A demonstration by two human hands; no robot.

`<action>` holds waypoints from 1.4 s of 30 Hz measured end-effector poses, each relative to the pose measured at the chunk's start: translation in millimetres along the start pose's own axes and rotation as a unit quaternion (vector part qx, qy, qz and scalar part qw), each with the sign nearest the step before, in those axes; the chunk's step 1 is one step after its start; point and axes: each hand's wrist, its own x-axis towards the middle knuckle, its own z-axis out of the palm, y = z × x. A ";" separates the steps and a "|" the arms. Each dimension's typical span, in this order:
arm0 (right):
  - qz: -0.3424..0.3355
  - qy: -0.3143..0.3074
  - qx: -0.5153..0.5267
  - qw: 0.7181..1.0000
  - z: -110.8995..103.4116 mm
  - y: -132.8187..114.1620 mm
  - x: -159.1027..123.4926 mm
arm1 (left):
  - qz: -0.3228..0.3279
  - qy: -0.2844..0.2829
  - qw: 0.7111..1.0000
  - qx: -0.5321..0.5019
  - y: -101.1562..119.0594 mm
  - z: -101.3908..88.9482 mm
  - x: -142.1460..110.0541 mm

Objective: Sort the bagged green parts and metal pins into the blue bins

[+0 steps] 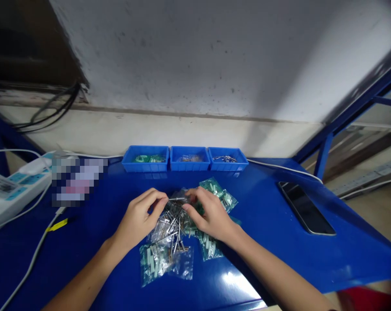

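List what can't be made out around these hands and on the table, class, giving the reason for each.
All in the head view:
Left end of the slim metal pin: behind the left hand's fingertips.
Whether the right hand grips anything: fingertips blurred.
Count of the piled pins: overlapping.
Patch beside the power strip: pixelated.
Red item: cut off by the edge.

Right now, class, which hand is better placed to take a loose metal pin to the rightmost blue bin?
Probably the right hand: it is nearer the rightmost blue bin and its fingers look parted, while the left hand seems to pinch a metal pin.
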 end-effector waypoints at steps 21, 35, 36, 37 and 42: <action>0.196 0.228 -0.205 0.931 -60.0 78.5 13.5 | -0.033 -0.167 0.979 0.109 -36.3 -5.0 2.4; 0.015 -0.001 -0.111 0.994 -7.8 26.0 4.2 | -0.041 -0.183 0.974 0.127 -25.0 -7.0 -5.4; 0.004 0.001 -0.107 0.994 -7.5 23.4 3.8 | -0.043 -0.165 0.979 0.116 -26.1 -6.1 -4.9; -0.010 0.002 -0.101 0.995 -6.6 20.4 3.5 | -0.045 -0.143 0.983 0.103 -26.9 -4.9 -4.5; -0.091 -0.018 -0.091 0.991 3.2 8.0 2.4 | -0.025 -0.123 0.990 0.065 -21.7 2.8 -3.5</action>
